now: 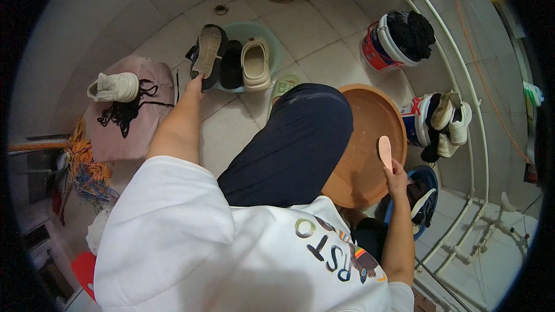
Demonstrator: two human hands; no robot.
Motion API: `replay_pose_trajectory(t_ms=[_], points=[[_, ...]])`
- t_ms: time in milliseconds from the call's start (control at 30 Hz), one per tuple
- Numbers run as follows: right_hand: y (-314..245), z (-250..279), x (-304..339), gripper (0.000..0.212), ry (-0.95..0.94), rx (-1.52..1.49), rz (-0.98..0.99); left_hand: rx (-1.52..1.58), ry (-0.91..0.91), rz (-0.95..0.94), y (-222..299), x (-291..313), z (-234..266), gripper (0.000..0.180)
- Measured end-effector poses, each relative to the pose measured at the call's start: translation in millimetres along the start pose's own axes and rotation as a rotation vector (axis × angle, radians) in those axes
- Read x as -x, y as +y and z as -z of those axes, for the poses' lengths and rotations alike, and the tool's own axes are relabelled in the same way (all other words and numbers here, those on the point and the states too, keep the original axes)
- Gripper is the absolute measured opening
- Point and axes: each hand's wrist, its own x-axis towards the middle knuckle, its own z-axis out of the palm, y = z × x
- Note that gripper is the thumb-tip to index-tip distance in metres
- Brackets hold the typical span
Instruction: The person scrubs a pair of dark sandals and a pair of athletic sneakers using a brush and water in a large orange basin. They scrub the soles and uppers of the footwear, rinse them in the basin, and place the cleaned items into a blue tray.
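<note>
My left hand [196, 85] reaches forward and is closed on the near end of a dark shoe [208, 51], whose tan-grey sole faces up. That shoe is at the left side of a pale green basin [277, 46]. Beside it are a black shoe [231, 65] and a cream clog [256, 65]. On the right, my right hand [396, 180] is closed around the handle of a pink brush [384, 149]. The brush is above the right side of a large orange-brown basin [370, 110]; its bristles are hidden from here.
A white shoe [115, 88] and black laces [121, 118] rest on a pink-covered seat [98, 138] at left. Along the right wall stand a bucket of dark cloth [381, 46], a bucket of shoes [413, 118], a blue tub [430, 179] and white pipes [471, 138].
</note>
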Motion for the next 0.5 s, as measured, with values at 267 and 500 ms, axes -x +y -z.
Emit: replay_pose_trajectory(t_ms=[267,500], points=[[24,0,8,0.04,-0.02,-0.056,-0.063,-0.05,-0.217,0.112,20,37,-18,0.062],[49,2,13,0.04,0.017,-0.076,0.031,0.004,-0.162,-0.022,34,100,-36,0.067]])
